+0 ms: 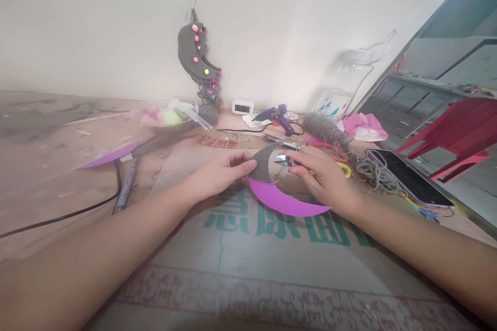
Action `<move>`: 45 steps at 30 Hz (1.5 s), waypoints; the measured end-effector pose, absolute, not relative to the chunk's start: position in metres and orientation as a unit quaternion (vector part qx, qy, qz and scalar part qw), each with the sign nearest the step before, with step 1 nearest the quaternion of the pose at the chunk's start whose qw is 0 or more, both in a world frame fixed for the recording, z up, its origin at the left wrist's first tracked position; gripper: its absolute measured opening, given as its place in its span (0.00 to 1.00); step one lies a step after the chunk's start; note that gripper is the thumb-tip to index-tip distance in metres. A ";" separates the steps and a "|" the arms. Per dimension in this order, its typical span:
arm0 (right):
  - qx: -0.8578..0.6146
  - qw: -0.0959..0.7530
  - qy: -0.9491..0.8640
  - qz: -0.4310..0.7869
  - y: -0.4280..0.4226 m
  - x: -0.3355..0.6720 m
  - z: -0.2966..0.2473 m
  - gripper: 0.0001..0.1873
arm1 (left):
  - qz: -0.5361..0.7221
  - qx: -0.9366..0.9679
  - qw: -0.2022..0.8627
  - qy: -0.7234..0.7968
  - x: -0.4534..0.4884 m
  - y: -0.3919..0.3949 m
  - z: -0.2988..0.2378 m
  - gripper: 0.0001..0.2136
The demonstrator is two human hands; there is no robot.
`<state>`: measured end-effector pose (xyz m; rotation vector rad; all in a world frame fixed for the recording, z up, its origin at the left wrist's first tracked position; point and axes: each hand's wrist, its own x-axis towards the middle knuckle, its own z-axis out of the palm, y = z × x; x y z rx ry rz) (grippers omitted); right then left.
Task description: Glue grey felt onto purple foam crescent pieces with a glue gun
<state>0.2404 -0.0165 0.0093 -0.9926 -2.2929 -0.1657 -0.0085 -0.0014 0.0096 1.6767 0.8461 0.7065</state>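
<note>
A purple crescent of card (pixel 285 201) lies on flattened cardboard (pixel 248 248); its upper tip is wrapped in grey yarn (pixel 264 165). My left hand (pixel 221 171) pinches the yarn-wrapped tip between thumb and fingers. My right hand (pixel 322 176) is closed around small metal snips (pixel 285 160), whose blades point at the wrapped part. Grey yarn (pixel 370 170) trails off to the right from under that hand.
A finished yarn-wrapped crescent with pompoms (pixel 196 54) leans on the wall. A blue glue gun (pixel 277 116), scissors (pixel 289 140), yarn skein (pixel 324 128), phone (pixel 409 178), small clock (pixel 242 107), bowl of pompoms (pixel 166 116), another purple crescent (pixel 111 155), a black cable (pixel 77 207) and a red stool (pixel 454 132) surround me.
</note>
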 end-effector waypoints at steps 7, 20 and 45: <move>-0.320 0.283 -0.897 -0.110 -0.015 0.242 0.007 0.16 | 0.322 0.692 0.550 0.340 -0.006 -0.003 0.014 0.13; -0.279 0.223 -0.915 -0.186 -0.017 0.238 0.008 0.14 | 0.308 0.688 0.538 0.378 -0.007 -0.004 0.013 0.14; -0.276 0.211 -0.920 -0.182 -0.017 0.239 0.007 0.13 | 0.298 0.703 0.525 0.376 -0.007 -0.004 0.013 0.13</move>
